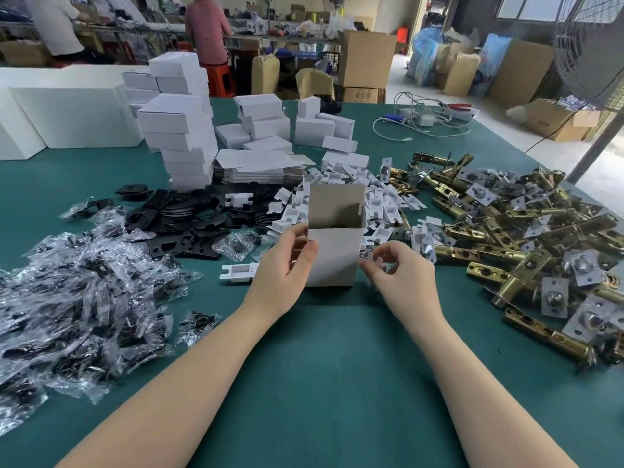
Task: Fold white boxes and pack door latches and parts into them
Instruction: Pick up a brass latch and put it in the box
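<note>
A white box stands upright on the green table, its top open and its lid flap raised at the back. My left hand grips its left side, thumb on the front face. My right hand is just right of the box and pinches a small white card insert by the box's lower right edge. Brass door latches lie heaped to the right. Black plates and bagged parts lie to the left. Loose white inserts are piled behind the box.
Stacks of folded white boxes and flat box blanks stand at the back left. Cables and chargers lie at the back right. A fan on a pole stands at the right edge. People work at benches far behind.
</note>
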### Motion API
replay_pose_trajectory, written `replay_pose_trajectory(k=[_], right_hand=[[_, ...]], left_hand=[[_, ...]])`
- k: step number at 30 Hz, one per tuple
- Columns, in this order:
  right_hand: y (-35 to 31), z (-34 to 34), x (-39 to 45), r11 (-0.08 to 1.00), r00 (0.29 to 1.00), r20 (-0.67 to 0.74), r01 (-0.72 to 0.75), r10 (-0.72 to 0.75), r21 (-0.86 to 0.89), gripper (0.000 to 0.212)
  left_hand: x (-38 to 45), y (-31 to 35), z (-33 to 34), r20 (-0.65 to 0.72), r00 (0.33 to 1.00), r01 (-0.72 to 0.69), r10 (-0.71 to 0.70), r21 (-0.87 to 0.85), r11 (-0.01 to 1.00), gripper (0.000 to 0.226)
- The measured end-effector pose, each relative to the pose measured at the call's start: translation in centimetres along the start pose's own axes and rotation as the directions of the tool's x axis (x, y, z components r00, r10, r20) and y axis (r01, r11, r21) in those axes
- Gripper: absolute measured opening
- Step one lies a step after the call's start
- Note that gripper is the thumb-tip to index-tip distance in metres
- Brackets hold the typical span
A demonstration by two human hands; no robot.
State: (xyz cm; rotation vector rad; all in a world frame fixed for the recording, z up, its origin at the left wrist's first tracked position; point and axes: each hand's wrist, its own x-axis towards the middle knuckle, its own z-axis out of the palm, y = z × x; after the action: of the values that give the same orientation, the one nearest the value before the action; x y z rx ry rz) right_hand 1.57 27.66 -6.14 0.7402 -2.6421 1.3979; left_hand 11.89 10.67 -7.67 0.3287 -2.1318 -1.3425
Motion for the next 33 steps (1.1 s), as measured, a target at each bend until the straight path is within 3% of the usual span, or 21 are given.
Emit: replay_pose_trajectory(k=[3,6,9,11,15,18,20,22,27,33], right_hand=[[-0.4,0.3,-0.3,0.991,0.999,-0.010,-0.032,0.033,0.132,0.016],[-1.6,-0.3,-0.6,0.936,0.990,-0.113,-0.035,0.079,0.350,0.016],[-3.8,-1.5,-0.8,0.858,0.954,-0.300,0.134,0.025,0.496,0.013],[-5.6,-2.2,-0.6,0.854,0.915,-0.391,0.279,-0.099,0.439,0.016],[-8.8,-2.6,0.9,0.864,0.842,-0.385,0.470,-0.377,0.182,0.015],[-9.3,-1.6,1.8,0.848,0.801,-0.279,0.491,-0.529,-0.200,0.014],[-9.0,-0.5,1.9,0.741,0.745,-0.237,0.467,-0.624,-0.483,0.011],[-8.8,0.3,1.6,0.672,0.723,-0.227,0.415,-0.653,-0.613,0.009],[-7.6,0.3,1.5,0.693,0.685,-0.279,0.453,-0.673,-0.561,0.012],[-8.8,-0.3,2.0,0.698,0.735,-0.243,0.405,-0.633,-0.591,0.016]], left_hand=[[-0.1,0.0,0.0,0.004,1.000,0.000,0.000,-0.004,1.000,0.046],[0.0,0.1,0.0,0.006,1.000,-0.001,0.002,-0.004,1.000,0.048],[0.0,0.2,0.0,0.012,1.000,-0.004,0.004,-0.004,1.000,0.050],[0.0,0.2,0.0,0.026,1.000,-0.002,0.002,-0.011,1.000,0.044],[0.0,0.3,-0.1,0.036,0.999,-0.002,0.004,-0.045,0.999,0.037],[0.0,0.4,0.0,0.037,0.999,-0.011,0.013,-0.053,0.999,0.039],[0.0,0.4,0.0,0.035,0.999,-0.006,0.008,-0.059,0.998,0.037],[-0.1,0.4,-0.1,0.034,0.999,0.000,0.003,-0.063,0.998,0.033],[0.0,0.5,-0.1,0.031,0.999,0.015,-0.013,-0.077,0.997,0.026],[0.0,0.4,-0.1,0.038,0.999,0.012,-0.009,-0.077,0.997,0.038]])
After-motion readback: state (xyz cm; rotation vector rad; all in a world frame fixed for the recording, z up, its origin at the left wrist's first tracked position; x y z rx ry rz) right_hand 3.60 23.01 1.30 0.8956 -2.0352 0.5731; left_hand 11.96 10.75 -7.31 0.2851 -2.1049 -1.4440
